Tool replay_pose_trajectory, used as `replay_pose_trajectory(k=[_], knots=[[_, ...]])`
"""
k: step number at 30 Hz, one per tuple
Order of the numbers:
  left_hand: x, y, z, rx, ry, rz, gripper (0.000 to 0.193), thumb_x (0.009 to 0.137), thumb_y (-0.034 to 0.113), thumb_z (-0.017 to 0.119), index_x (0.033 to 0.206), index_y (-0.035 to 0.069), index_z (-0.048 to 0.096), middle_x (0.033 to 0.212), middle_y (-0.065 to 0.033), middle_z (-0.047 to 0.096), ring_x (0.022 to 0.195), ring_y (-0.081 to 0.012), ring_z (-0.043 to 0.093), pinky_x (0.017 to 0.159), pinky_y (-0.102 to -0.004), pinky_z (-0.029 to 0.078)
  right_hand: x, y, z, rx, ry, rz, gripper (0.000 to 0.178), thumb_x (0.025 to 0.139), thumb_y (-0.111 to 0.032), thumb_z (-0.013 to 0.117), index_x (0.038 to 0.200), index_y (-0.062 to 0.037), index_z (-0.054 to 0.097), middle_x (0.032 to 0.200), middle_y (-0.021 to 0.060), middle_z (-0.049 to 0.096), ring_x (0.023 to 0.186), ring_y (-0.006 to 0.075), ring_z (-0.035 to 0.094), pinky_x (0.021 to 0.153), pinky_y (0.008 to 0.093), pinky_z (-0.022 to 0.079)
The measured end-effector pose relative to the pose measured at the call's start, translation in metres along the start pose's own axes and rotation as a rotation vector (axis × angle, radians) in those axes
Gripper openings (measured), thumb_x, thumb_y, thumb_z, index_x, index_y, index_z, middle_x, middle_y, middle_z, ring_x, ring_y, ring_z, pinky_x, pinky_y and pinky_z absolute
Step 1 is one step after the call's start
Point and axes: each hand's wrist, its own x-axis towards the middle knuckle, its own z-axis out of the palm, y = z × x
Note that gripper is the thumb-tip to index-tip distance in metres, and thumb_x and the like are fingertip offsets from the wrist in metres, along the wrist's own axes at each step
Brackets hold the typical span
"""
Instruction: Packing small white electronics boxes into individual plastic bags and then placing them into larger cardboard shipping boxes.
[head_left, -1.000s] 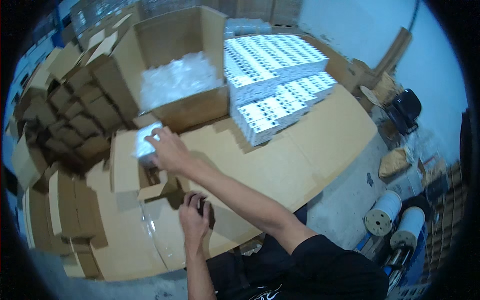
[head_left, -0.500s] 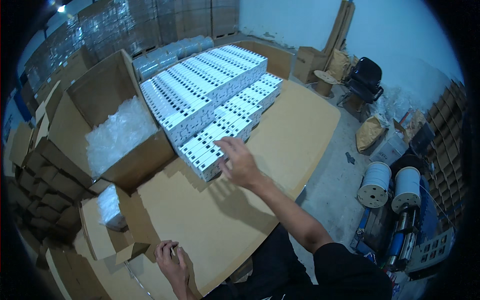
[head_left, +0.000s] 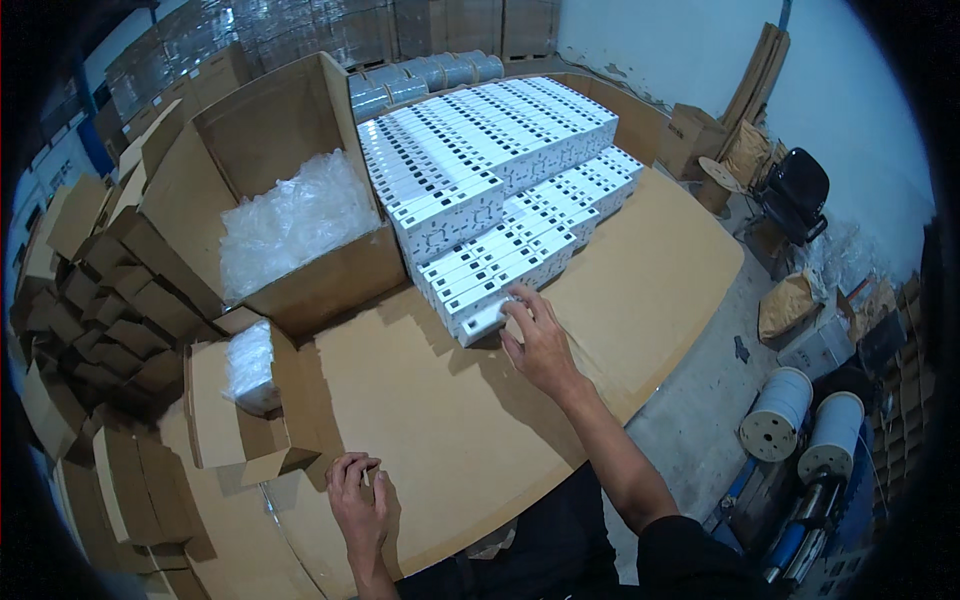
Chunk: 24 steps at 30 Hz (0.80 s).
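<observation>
Rows of slim white boxes (head_left: 500,250) with dark square marks are stacked in steps on the cardboard-covered table. At the near corner of the stack, my right hand (head_left: 540,340) has its fingers and thumb closed on a white box (head_left: 484,318), which sits a little out from its row. My left hand (head_left: 358,500) rests on the table, loosely curled with the thumb apart, holding nothing. Just beyond it stands a small open carton (head_left: 292,405) with a plastic-wrapped white bundle (head_left: 252,368) inside.
A large open carton (head_left: 330,275) full of clear plastic bags (head_left: 295,220) stands left of the stack. Folded cartons (head_left: 90,310) crowd the far left. Cable reels (head_left: 778,412), a black chair (head_left: 797,185) and a paper sack (head_left: 788,305) stand on the floor at right.
My right hand has lowered from above the front row and closed on the end white box, which now sits slightly out. The view has shifted left; my left hand stays by the small carton.
</observation>
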Motion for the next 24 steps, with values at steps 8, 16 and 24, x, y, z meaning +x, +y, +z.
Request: replay_pose_trajectory(k=[8,16,24], knots=[[0.002,0.002,0.005,-0.094,0.007,0.023,0.025,0.083,0.004,0.072,0.108,0.004,0.067,0.112,-0.0119,0.061,0.109,-0.0298,0.058,0.093,-0.0406,0.049,-0.016,-0.003,-0.022,-0.007,-0.239,0.050,0.042,0.079,0.004,0.069,0.118,-0.0083,0.060,0.118,0.0114,0.063,0.105,0.0360,0.064,0.088,0.0468,0.053],[0.046,0.033,0.014,-1.017,-0.482,-0.479,0.041,0.109,0.031,0.045,0.142,0.008,0.046,0.107,-0.0112,0.065,0.083,-0.0138,0.064,0.069,-0.0265,0.054,-0.018,-0.090,-0.010,0.360,-0.311,0.137,0.032,0.083,0.006,0.068,0.113,-0.0037,0.062,0.108,0.0145,0.064,0.095,0.0360,0.067,0.077,0.0412,0.058],[0.091,-0.006,0.022,-0.964,-0.219,-0.403,0.026,0.107,0.022,0.052,0.129,0.009,0.059,0.104,-0.0051,0.066,0.079,-0.0103,0.062,0.063,-0.0256,0.053,-0.011,-0.108,0.059,0.804,-0.330,0.057,0.032,0.085,0.007,0.067,0.117,0.0003,0.063,0.138,0.0192,0.053,0.106,0.0262,0.068,0.087,0.0317,0.057]])
